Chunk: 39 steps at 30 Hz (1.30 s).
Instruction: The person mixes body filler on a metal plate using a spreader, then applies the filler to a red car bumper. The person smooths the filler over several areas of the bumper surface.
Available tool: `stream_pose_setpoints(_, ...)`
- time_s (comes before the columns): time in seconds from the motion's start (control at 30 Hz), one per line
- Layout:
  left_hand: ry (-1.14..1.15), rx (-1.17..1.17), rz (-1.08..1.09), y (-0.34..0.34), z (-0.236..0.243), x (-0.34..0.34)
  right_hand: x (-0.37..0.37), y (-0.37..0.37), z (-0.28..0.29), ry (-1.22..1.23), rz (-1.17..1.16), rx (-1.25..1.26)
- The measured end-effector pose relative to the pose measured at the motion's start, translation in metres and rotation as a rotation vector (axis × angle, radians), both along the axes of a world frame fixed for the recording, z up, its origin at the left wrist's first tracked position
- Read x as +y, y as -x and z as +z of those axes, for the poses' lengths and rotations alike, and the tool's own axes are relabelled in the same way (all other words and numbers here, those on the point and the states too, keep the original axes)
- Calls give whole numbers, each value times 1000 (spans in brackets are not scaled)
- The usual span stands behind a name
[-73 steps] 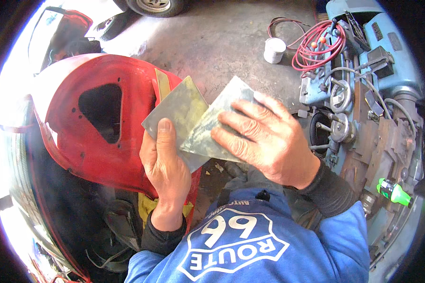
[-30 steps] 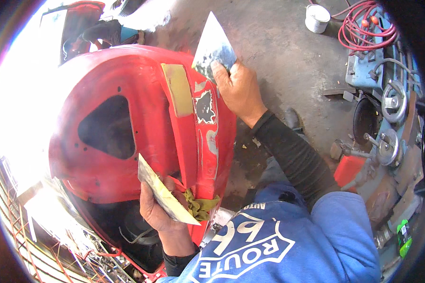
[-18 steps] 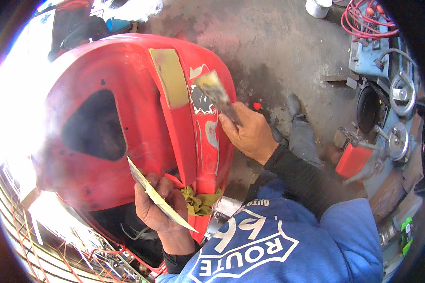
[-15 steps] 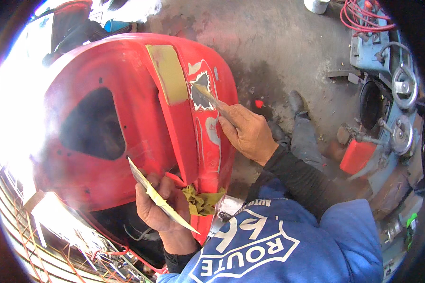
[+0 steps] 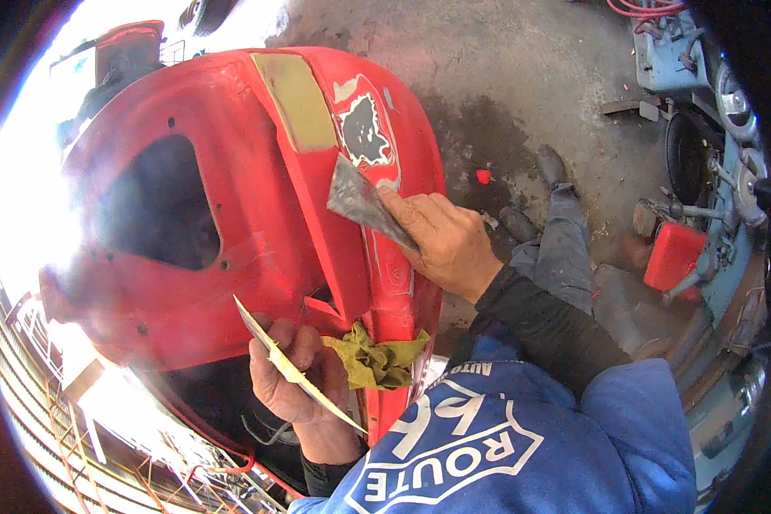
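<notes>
My right hand (image 5: 444,244) grips a flat grey putty spreader (image 5: 364,204), its broad blade over the red car body panel (image 5: 265,223). Just beyond the blade, on the panel's ridge, lies a dark grey patch with a ragged white edge (image 5: 364,133). An olive-yellow rectangle (image 5: 295,101) sits to its left. In my left hand (image 5: 295,381) is a thin mixing board (image 5: 261,332), seen nearly edge-on, with pale yellow putty along it. Close to that hand, a crumpled yellow-green rag (image 5: 377,355) rests on the panel. The fingers behind the board are partly hidden.
A blue machine with handwheels (image 5: 735,103) stands at the right, with a red container (image 5: 675,257) before it. A red hose (image 5: 647,8) is coiled at the top right. My legs in grey trousers (image 5: 565,244) stand on the stained concrete floor (image 5: 505,68).
My right hand has drawn the spreader back from the grey patch toward me, and its blade now shows broadside. My left hand keeps the board in nearly the same place. The view has shifted slightly.
</notes>
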<state>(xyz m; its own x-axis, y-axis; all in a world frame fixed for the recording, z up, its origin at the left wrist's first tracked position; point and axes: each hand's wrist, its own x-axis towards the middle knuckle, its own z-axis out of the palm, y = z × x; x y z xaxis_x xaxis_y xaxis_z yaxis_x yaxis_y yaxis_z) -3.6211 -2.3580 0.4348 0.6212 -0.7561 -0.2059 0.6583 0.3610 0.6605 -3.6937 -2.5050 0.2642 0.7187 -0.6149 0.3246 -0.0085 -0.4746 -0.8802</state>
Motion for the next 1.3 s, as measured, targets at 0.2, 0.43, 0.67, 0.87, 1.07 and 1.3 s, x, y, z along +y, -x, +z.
stream_pose_setpoints(0.2, 5, -2, -7, 2, -1, 5, 5, -6, 1, 27, -32, 8)
stream_pose_setpoints(0.43, -220, 41, 313, 14, 9, -1, -6, -21, 6, -13, -59, 24)
stream_pose_setpoints(0.67, -121, -46, 86, 2, 5, -1, -28, -38, 10, -58, -82, 5)
stream_pose_setpoints(0.87, -166, -73, 121, 2, 8, -1, -52, -56, 10, -70, -97, -31)
stream_pose_setpoints(1.07, -193, -92, 146, 1, 9, -11, -75, -73, 10, -13, -102, -55)
stream_pose_setpoints(1.3, -294, -55, 301, 6, 13, -22, -100, -92, 13, 83, -38, 3)
